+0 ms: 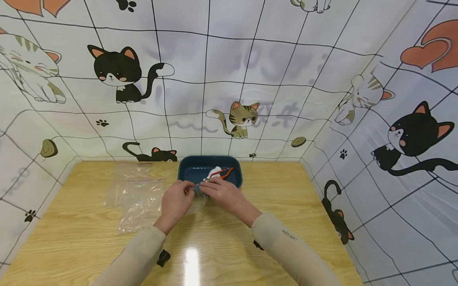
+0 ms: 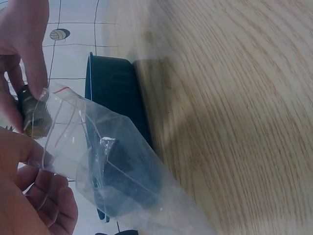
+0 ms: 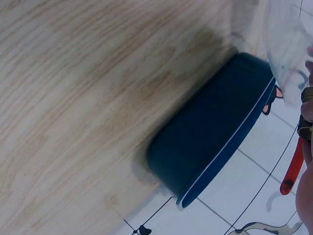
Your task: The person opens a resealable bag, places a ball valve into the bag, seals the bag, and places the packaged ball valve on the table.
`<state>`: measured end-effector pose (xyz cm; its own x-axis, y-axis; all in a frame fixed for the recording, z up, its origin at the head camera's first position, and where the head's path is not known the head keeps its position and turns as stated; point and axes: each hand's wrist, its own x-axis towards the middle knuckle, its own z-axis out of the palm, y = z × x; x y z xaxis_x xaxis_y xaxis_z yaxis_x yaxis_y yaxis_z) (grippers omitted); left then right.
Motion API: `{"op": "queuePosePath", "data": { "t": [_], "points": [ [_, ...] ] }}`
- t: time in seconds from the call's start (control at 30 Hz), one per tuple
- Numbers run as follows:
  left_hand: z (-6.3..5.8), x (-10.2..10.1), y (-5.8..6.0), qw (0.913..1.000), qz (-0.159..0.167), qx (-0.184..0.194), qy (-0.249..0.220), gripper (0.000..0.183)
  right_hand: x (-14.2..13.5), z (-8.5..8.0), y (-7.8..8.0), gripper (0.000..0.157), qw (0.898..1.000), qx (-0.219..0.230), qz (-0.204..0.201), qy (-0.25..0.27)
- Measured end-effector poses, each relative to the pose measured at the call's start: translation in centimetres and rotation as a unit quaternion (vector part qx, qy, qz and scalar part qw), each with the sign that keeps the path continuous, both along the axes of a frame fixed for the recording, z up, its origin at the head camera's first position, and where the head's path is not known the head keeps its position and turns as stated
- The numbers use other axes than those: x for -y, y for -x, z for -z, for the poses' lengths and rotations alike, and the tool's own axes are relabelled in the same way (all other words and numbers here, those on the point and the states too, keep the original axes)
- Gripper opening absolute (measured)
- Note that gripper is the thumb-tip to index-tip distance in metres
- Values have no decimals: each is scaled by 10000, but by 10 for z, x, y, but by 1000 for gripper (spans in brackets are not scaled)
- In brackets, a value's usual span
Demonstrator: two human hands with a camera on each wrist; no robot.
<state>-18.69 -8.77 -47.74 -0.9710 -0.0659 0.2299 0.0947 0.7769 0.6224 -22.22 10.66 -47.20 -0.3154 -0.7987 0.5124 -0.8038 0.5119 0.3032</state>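
My left hand [image 1: 177,200] pinches the edge of a clear zip bag [image 2: 129,166] near its red-lined mouth. The bag hangs down over the table in front of the basin. With my right hand [image 1: 227,194] I hold a small ball valve with a threaded metal end [image 2: 36,117] and a red lever [image 3: 292,166]. The valve's threaded end is at the bag's mouth; whether it is inside the bag I cannot tell. Both hands are close together at the near rim of a dark blue basin [image 1: 186,171]. Fingers hide part of the valve.
Inside the basin lie a white item [image 1: 215,171] and an orange-handled item [image 1: 227,173], partly hidden. Several flat clear zip bags [image 1: 141,202] lie left on the wooden table [image 1: 275,190]. A cat-patterned curtain [image 1: 186,95] stands behind and at both sides.
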Motion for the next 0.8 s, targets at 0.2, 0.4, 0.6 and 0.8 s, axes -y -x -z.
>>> {"op": "queuePosePath", "data": {
  "t": [0.2, 0.4, 0.6, 0.8],
  "points": [
    [-3, -2, 0, 9999, -3, 82, -66, 12, 2, 0, -10, 33, 9990, 334, -48, -299],
    [-4, -3, -1, 9998, 9, 142, -116, 13, 6, 3, -12, 31, 9982, 381, -97, -447],
    [-4, -7, -3, 9996, 34, 146, -228, 12, 9, 3, -11, 28, 9986, 344, -65, -399],
    [-7, -10, -5, 9996, -19, 96, -255, 10, 10, 3, -9, 28, 9981, 386, -14, -475]
  ]
}}
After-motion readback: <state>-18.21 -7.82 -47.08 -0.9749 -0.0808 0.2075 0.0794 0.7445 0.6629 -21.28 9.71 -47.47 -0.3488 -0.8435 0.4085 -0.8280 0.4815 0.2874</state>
